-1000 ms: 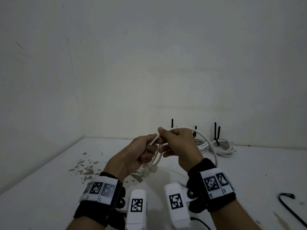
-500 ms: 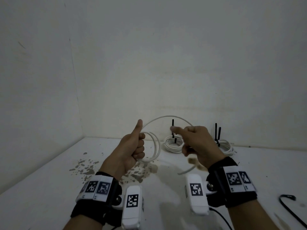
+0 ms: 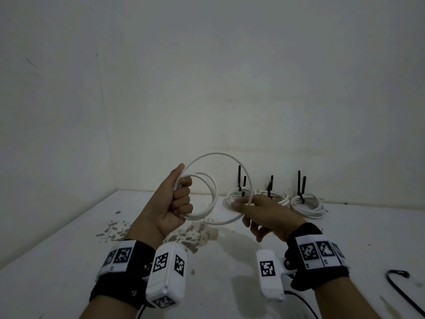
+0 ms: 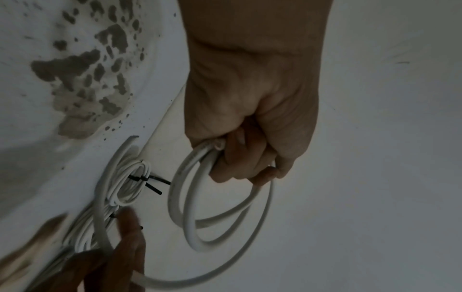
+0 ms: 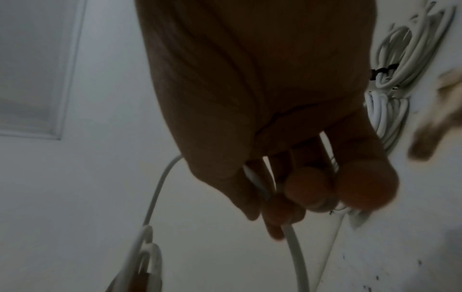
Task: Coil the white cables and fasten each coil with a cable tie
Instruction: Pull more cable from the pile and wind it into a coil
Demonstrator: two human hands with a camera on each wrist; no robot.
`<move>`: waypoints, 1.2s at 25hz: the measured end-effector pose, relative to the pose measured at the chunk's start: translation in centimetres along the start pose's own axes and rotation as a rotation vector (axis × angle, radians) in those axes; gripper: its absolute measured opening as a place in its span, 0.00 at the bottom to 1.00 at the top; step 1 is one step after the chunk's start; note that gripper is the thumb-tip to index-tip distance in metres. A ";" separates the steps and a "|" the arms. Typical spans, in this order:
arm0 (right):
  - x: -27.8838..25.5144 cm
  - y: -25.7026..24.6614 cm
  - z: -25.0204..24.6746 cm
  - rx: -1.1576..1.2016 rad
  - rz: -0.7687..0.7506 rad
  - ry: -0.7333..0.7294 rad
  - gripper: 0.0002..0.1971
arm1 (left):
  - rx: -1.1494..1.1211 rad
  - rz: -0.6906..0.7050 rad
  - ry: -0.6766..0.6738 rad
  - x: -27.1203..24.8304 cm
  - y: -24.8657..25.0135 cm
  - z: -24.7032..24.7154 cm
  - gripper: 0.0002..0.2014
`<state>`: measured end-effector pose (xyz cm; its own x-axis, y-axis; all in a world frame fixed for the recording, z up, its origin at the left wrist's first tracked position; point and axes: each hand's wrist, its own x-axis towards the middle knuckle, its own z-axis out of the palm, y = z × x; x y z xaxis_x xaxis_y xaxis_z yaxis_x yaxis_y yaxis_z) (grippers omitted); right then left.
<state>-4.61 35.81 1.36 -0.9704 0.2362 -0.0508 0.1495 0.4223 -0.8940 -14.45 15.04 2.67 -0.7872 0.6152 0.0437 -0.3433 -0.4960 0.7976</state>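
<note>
- Left hand (image 3: 171,203) raised above the table (image 3: 57,261), fingers curled into a fist round two small loops of white cable (image 3: 212,196), thumb upright along the top of the bundle.
- From that fist, a wider loop of the same cable arching up and across to the right hand (image 3: 264,212), then sweeping back beneath toward the left.
- Right hand pinching the wide loop between thumb and fingertips; other fingers loosely bent below, holding nothing.
- Cut end of the cable visible inside the left fist in the left wrist view, beside the curled fingers (image 4: 232,170).
- No containers anywhere in view.
- Along the back wall (image 3: 230,77), three finished coils lying flat on the table in a row: first coil (image 3: 236,195) partly hidden behind the right hand, second coil (image 3: 279,196) just beside it, third coil (image 3: 307,204) furthest right.
- Each finished coil bound with a black cable tie (image 3: 300,187), tails standing upright.
- Patch of chipped paint (image 3: 190,236) on the table beneath the hands.
- Thin black cord (image 3: 401,286) with a hooked end lying on the table at the right edge, well apart from the coils.
</note>
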 end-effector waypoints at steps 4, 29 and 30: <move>-0.9 -1.3 -1.0 0.263 -0.101 -0.047 0.15 | 0.191 0.052 0.169 0.8 -0.5 -0.7 0.22; 0.0 -2.3 4.4 0.798 -0.399 -0.146 0.04 | -0.244 -0.115 -0.256 -0.2 -1.1 1.4 0.20; -0.1 -2.2 4.6 0.834 -0.400 -0.193 0.05 | -0.239 -0.106 -0.236 -0.2 -1.3 1.7 0.21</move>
<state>-5.68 30.84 1.34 -0.9461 0.0288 0.3227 -0.3129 -0.3392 -0.8871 -12.95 16.65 2.66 -0.6106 0.7815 0.1282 -0.5487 -0.5342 0.6431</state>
